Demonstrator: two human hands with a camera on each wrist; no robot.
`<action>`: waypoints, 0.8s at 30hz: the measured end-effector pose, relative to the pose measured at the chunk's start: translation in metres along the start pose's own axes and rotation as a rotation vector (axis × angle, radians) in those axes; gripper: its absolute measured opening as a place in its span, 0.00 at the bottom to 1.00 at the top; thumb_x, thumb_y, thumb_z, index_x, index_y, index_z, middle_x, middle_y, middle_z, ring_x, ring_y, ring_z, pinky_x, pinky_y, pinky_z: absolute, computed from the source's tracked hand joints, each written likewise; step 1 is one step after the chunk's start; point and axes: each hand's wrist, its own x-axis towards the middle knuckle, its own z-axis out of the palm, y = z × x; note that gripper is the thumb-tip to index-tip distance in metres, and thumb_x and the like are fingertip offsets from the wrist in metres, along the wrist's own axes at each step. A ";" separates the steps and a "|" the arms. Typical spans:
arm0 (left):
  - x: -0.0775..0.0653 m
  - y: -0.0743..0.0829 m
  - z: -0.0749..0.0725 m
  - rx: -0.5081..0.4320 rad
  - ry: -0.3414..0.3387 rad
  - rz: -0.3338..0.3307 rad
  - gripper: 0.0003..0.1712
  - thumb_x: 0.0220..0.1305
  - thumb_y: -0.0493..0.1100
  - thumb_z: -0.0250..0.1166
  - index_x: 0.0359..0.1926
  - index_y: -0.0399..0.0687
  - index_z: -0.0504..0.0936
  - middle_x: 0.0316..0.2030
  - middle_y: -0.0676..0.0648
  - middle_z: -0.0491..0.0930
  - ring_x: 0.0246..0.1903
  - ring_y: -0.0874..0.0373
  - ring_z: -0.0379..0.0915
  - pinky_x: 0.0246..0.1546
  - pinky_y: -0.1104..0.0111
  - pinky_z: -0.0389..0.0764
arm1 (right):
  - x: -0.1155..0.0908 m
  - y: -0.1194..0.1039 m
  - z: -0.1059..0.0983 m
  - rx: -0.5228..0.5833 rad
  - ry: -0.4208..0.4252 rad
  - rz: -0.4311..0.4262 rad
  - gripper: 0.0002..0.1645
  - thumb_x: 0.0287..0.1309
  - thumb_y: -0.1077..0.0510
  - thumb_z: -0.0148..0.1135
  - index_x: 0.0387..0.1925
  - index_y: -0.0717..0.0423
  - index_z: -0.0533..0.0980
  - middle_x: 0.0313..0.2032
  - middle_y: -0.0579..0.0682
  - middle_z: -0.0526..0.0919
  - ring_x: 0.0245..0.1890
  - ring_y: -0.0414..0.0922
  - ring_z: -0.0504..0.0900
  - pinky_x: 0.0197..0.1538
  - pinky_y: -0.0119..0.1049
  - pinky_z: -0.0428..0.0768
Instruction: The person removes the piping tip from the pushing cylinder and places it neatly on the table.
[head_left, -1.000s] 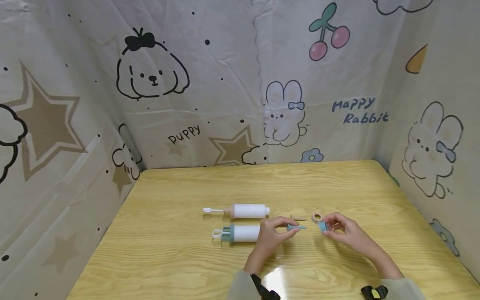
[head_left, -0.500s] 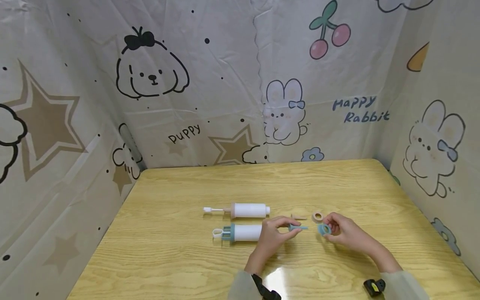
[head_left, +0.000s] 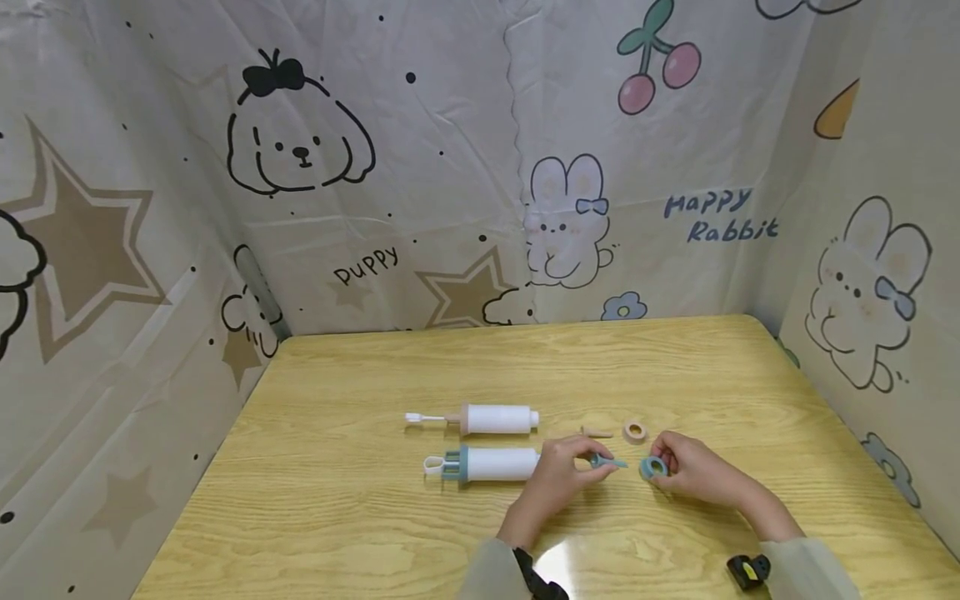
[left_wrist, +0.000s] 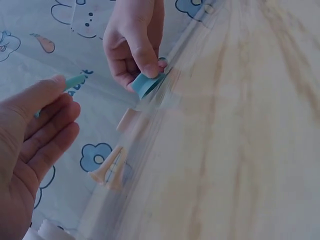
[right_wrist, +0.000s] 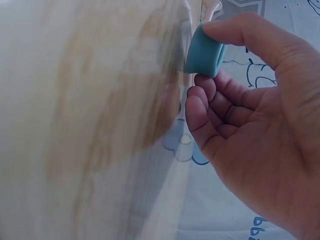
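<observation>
My left hand (head_left: 558,477) pinches a small teal pointed piece, like a narrow nozzle (head_left: 617,462), by its wide end, tip to the right. In the left wrist view the nozzle (left_wrist: 75,81) shows between thumb and fingers, partly hidden. Opposite it, my right hand (head_left: 693,468) holds a short teal ring (head_left: 646,473), close to the table. The right wrist view shows the thumb on top of the ring (right_wrist: 201,55) and fingertips beneath. A gap separates ring and nozzle. Partly behind my left hand lies a white tube with a teal collar (head_left: 498,464).
Beyond it lies a similar white tube with a pink collar (head_left: 498,419). A pink nozzle (head_left: 597,432) and a pink ring (head_left: 635,432) rest on the wooden table (head_left: 360,533) behind my hands. Printed cloth (head_left: 450,125) hangs around the table's back and sides.
My right hand has turned the teal ring so its hole faces up more, and lowered it slightly. My left hand has shifted a little right with the nozzle.
</observation>
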 end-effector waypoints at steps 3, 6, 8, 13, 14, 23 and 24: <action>0.001 0.002 0.003 0.051 -0.062 -0.045 0.06 0.61 0.43 0.70 0.36 0.45 0.86 0.32 0.50 0.87 0.32 0.72 0.80 0.39 0.88 0.77 | 0.001 0.000 0.000 -0.009 -0.008 0.006 0.14 0.55 0.63 0.67 0.38 0.63 0.71 0.29 0.47 0.72 0.26 0.32 0.66 0.27 0.26 0.70; 0.003 0.005 0.006 0.096 -0.132 -0.121 0.06 0.63 0.44 0.68 0.37 0.47 0.85 0.33 0.52 0.86 0.32 0.76 0.76 0.36 0.90 0.74 | 0.001 -0.001 0.000 -0.022 -0.008 0.009 0.14 0.55 0.62 0.67 0.38 0.63 0.71 0.29 0.47 0.73 0.27 0.32 0.66 0.28 0.26 0.70; 0.004 0.006 0.008 0.143 -0.166 -0.154 0.06 0.63 0.45 0.68 0.37 0.47 0.85 0.34 0.53 0.86 0.32 0.76 0.76 0.33 0.89 0.74 | 0.001 -0.001 0.000 -0.021 -0.011 0.016 0.14 0.55 0.62 0.67 0.38 0.63 0.71 0.29 0.48 0.73 0.27 0.32 0.66 0.28 0.26 0.70; 0.006 0.007 0.011 0.280 -0.218 -0.175 0.05 0.62 0.45 0.69 0.35 0.50 0.85 0.34 0.55 0.86 0.34 0.74 0.77 0.34 0.88 0.74 | 0.000 -0.003 0.000 -0.017 -0.015 0.021 0.15 0.55 0.61 0.67 0.38 0.62 0.70 0.30 0.48 0.73 0.27 0.32 0.66 0.29 0.27 0.70; 0.006 0.007 0.011 0.298 -0.226 -0.179 0.04 0.62 0.45 0.69 0.34 0.50 0.85 0.34 0.56 0.85 0.34 0.74 0.77 0.34 0.88 0.73 | -0.001 -0.003 0.000 -0.014 -0.016 0.021 0.15 0.56 0.61 0.67 0.38 0.62 0.70 0.30 0.48 0.73 0.27 0.32 0.66 0.29 0.27 0.70; 0.005 0.006 0.014 0.386 -0.257 -0.178 0.07 0.59 0.44 0.71 0.28 0.51 0.82 0.28 0.57 0.79 0.27 0.74 0.67 0.28 0.87 0.68 | -0.001 -0.004 0.000 -0.005 -0.016 0.026 0.15 0.56 0.61 0.68 0.39 0.63 0.70 0.30 0.48 0.72 0.27 0.32 0.66 0.28 0.27 0.70; 0.005 0.006 0.014 0.396 -0.257 -0.173 0.07 0.58 0.43 0.72 0.28 0.51 0.82 0.27 0.57 0.78 0.26 0.74 0.65 0.27 0.87 0.67 | -0.001 -0.004 -0.001 -0.006 -0.016 0.026 0.15 0.56 0.61 0.67 0.39 0.63 0.70 0.30 0.48 0.72 0.27 0.32 0.66 0.28 0.27 0.70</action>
